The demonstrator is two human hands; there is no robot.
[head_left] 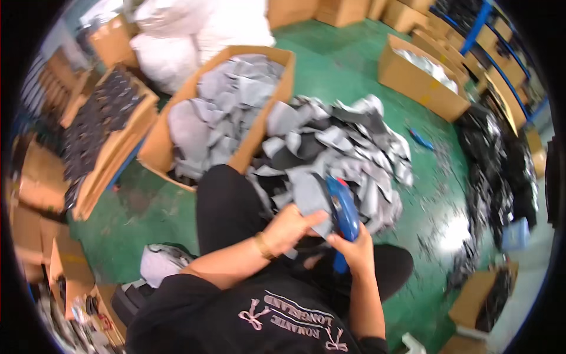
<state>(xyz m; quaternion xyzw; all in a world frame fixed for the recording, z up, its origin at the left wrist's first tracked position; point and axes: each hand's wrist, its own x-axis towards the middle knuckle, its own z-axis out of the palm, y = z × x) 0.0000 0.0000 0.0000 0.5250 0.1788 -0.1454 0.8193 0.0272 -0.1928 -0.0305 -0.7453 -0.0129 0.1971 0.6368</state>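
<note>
Trimming looks partly done, as I judge it: a cardboard box [177, 133] ahead on the left is already heaped with grey fabric pieces [227, 103], while a large loose pile [348, 150] of grey and black pieces lies on the green floor [348, 71] before the knees. Left hand [289, 227], fingers curled closed, pinches one grey piece [306, 194] over the lap. Right hand [354, 248], wrist raised, is wrapped around blue-handled scissors [343, 209], blades at that piece.

A green floor [330, 71] is seen, on which a heap of grey fabric pieces [336, 153], cardboard boxes [418, 79] and white sacks [194, 29] are laid.
</note>
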